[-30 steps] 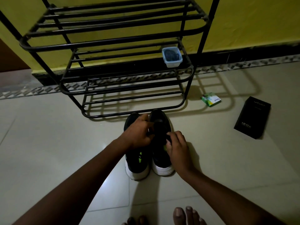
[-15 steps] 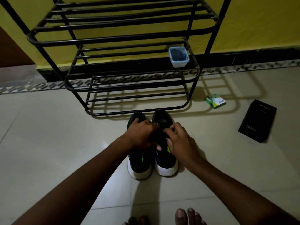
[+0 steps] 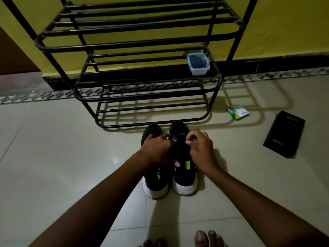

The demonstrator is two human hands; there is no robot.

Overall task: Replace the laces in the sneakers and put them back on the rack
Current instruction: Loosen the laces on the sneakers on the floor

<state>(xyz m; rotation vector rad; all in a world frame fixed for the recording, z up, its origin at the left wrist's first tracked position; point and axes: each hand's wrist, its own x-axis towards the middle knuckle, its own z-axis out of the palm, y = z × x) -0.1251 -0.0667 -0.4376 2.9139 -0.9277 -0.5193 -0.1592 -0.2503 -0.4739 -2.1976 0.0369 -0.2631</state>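
right hand moved up right sneaker, fingers nearer left hand

Probably a home entryway — a black metal shoe rack against a yellow wall, pale tiled floor.

A black metal rack stands against a yellow wall with a dark skirting. Pale glossy floor tiles meet a patterned border strip along it, under dim light.
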